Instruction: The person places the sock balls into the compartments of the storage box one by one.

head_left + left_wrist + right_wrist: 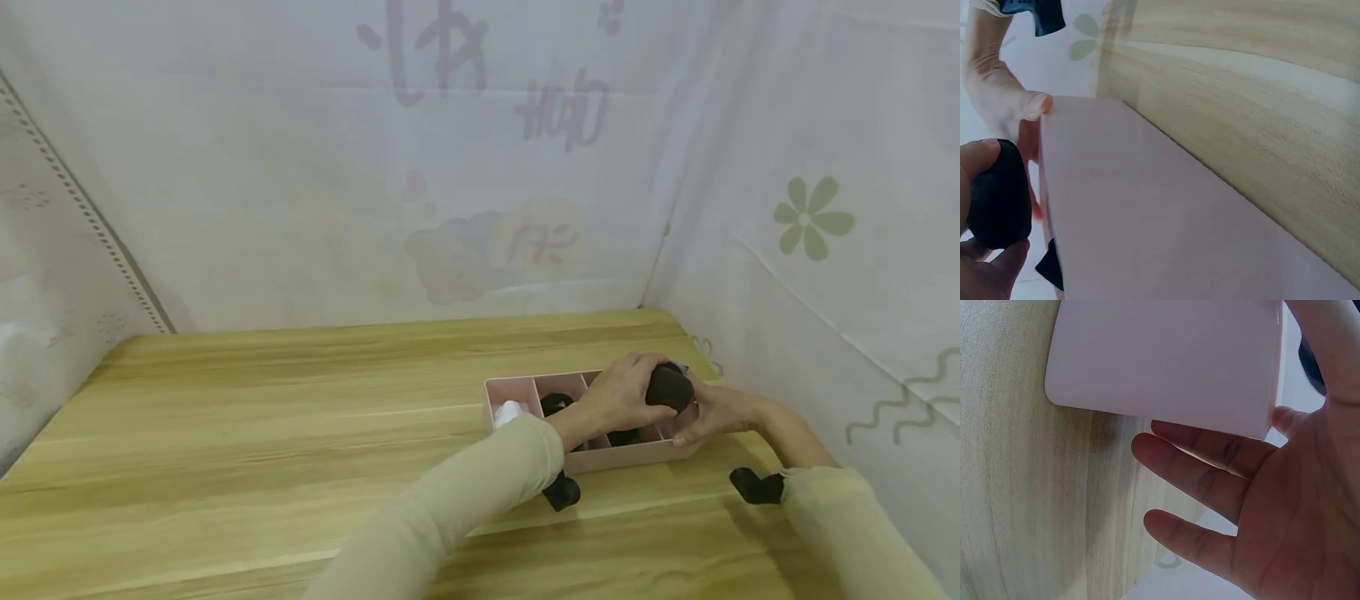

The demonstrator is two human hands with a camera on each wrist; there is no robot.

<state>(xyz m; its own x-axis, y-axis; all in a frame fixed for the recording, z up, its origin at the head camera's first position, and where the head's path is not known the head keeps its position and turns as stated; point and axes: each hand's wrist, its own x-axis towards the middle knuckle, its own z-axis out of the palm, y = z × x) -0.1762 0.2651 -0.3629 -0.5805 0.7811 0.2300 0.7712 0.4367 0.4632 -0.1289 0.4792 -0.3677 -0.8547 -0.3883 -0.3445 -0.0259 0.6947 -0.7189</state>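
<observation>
A pink divided box (630,455) sits on the wooden table. My left hand (622,387) reaches over it and holds a dark, rounded bundle (670,388) between thumb and fingers, above the right-hand compartments. In the left wrist view, thumb and fingertips press on opposite sides of the dark bundle (999,197). My right hand (716,412) is at the box's right end, its thumb at the front corner. Its other fingers (1191,469) spread out loosely beside the end wall in the right wrist view. What the bundle is made of, I cannot tell.
A white crumpled item (512,412) lies in the leftmost compartment, with a black item (557,404) in the one beside it. More black shows under my left forearm. Black wrist mounts stick out near both sleeves. A printed cloth (862,317) hangs along the table's right edge.
</observation>
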